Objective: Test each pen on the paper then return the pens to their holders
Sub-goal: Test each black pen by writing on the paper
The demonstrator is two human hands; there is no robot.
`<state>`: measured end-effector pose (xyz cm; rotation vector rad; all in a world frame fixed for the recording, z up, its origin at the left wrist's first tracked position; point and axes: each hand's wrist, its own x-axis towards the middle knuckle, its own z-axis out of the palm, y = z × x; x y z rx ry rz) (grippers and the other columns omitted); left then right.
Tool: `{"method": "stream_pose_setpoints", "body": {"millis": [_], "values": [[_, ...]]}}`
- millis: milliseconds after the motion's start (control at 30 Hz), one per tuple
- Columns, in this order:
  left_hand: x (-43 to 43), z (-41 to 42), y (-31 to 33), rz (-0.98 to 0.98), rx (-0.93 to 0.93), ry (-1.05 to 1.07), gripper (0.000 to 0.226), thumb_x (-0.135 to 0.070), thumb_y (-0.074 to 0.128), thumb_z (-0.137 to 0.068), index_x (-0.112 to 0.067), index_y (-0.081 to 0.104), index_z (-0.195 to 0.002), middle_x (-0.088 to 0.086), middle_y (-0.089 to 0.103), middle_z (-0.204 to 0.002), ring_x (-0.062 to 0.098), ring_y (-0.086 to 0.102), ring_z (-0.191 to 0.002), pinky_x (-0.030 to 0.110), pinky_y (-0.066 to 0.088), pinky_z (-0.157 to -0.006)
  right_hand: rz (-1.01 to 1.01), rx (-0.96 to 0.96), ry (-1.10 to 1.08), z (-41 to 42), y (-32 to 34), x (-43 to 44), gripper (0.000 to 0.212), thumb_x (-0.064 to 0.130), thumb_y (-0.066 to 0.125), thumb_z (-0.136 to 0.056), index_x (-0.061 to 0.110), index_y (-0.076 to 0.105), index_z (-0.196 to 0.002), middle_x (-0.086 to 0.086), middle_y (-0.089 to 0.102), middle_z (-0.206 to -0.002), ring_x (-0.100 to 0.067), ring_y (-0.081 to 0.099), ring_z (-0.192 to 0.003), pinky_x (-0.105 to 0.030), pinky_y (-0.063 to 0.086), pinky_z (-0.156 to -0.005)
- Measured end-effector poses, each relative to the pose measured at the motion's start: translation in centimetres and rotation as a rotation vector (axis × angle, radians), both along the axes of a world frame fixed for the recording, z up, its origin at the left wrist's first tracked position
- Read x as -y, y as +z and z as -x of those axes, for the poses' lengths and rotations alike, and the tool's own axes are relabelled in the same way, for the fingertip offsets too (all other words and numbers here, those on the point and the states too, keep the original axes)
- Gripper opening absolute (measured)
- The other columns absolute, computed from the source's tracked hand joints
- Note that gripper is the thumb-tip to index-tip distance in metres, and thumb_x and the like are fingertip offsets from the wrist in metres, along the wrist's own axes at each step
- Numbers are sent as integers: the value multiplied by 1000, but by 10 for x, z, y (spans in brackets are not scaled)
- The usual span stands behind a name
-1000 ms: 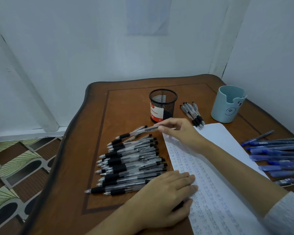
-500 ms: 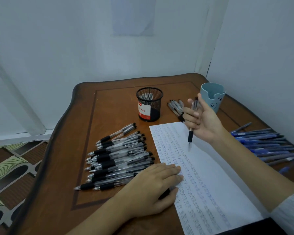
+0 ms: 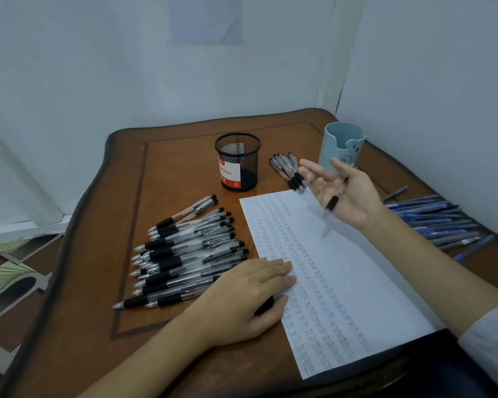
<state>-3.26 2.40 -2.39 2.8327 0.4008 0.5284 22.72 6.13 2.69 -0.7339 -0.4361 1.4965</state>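
While the pen [image 3: 332, 202] is up over the paper's [image 3: 357, 282] far end: light, stiff plastic, and probably slick on the clear barrel, so I'd take it by the black rubber grip.
Right hand [image 3: 348, 193]: palm up above the paper's far right corner, fingers spread wide. The pen lies across it, but it's too blurry to tell if anything pinches it.
Left hand [image 3: 242, 294]: flat on the paper's left edge, fingers straight, something dark under the palm.
Black pens [image 3: 184, 254]: piled on the bench [image 3: 170, 168] left of the paper.
Blue pens [image 3: 431, 219]: right of the paper.
Holders: mesh cup [image 3: 237, 162] and blue cup [image 3: 342, 147], both beyond the paper.
Change: half a second ago the right fingers were curled round the pen, tip down; now they've opened and it's tilted. Left hand hasn't budged.
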Motion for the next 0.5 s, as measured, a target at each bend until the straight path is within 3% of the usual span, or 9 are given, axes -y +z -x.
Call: {"method": "stream_pose_setpoints", "body": {"millis": [33,133,233,300,433,500], "values": [[0,0,0,-1,-3,2,33,-28,50,-97,-13,63,-124,0,59,-133,9,49,-128,25,35,-109,25,18,8,-1,-4,0,54,39,34,-101,-1,67,-114,-13,68,-84,-13,58,-57,-20,50,-50],[1,0,1,1,-10,6,34,-30,49,-97,-13,63,-124,0,59,-133,9,49,-128,24,33,-110,121,188,21,1,-10,0,69,50,28,-100,0,74,-92,-6,54,-54,-8,38,-40,-15,32,-36],[1,0,0,1,-11,7,33,-28,52,-97,-12,63,-124,1,59,-132,11,50,-127,26,35,-109,115,322,-41,10,-13,-3,37,34,54,-96,1,69,-88,-3,56,-53,-4,43,-39,-11,36,-37],[1,0,0,-1,-10,8,33,-27,53,-96,-12,63,-124,2,60,-132,11,50,-127,26,35,-109,72,439,-123,12,-16,-9,24,25,64,-91,7,64,-76,0,55,-50,-3,40,-37,-12,30,-35],[1,0,1,8,-8,6,33,-26,52,-97,-12,63,-124,2,60,-132,11,50,-127,27,36,-109,69,655,-193,15,-17,-18,35,34,60,-94,13,49,-68,-2,56,-48,-6,39,-33,-15,27,-31],[1,0,0,8,-8,6,32,-26,53,-96,-12,63,-124,2,60,-131,11,50,-127,26,35,-109,52,709,-191,17,-17,-20,36,34,68,-88,14,47,-66,-5,57,-51,-9,40,-34,-17,29,-32]]}}
